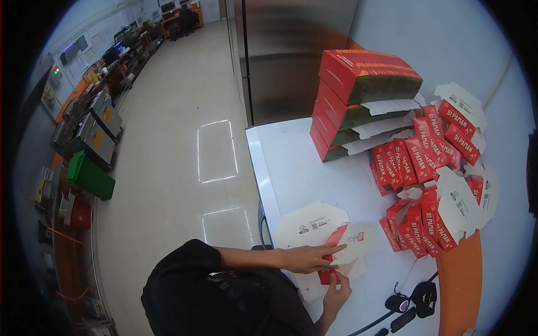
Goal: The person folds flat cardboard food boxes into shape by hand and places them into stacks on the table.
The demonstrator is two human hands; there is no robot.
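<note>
A partly folded red and white carton (339, 238) lies on the white table (291, 168), its white flaps spread to the left and right. My left hand (308, 259) reaches across it from the left, palm down, with its fingers stretched over the red strip. Close below, my right hand (337, 288) has thumb and fingers pressed together at the lower red edge of the carton. The two hands nearly touch. More pale card lies under and beside the carton, partly hidden by my hands.
Large red boxes (339, 84) stand stacked at the back of the table. Many red "SI PAMAN" cartons (423, 151) are piled at the right. A black strapped device (397, 303) and cable lie at the front right. A green bin (89, 176) stands on the floor.
</note>
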